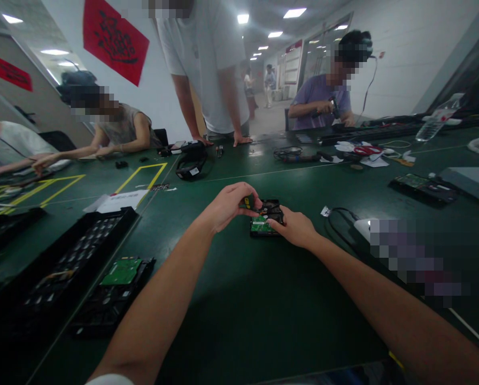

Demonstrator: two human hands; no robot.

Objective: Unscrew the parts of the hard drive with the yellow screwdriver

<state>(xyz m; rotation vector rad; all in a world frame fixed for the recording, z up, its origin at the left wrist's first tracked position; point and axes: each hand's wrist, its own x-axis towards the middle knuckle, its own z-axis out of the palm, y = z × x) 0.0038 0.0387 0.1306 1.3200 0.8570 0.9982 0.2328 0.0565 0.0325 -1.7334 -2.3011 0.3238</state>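
A black hard drive (265, 219) with a green circuit board on top lies on the dark green table (239, 299) straight ahead of me. My left hand (227, 204) is closed in a pinch over the drive's far left corner, holding a small yellow-and-black tool or part (247, 202). My right hand (293, 227) rests against the drive's right side, fingers curled with the fingertips on its top edge.
Black trays (59, 267) lie at the left; one holds another green circuit board (121, 271). A cable and white device (346, 222) sit to the right, more boards (424, 187) beyond. Other people sit and stand along the far side; a water bottle (438, 122) stands far right.
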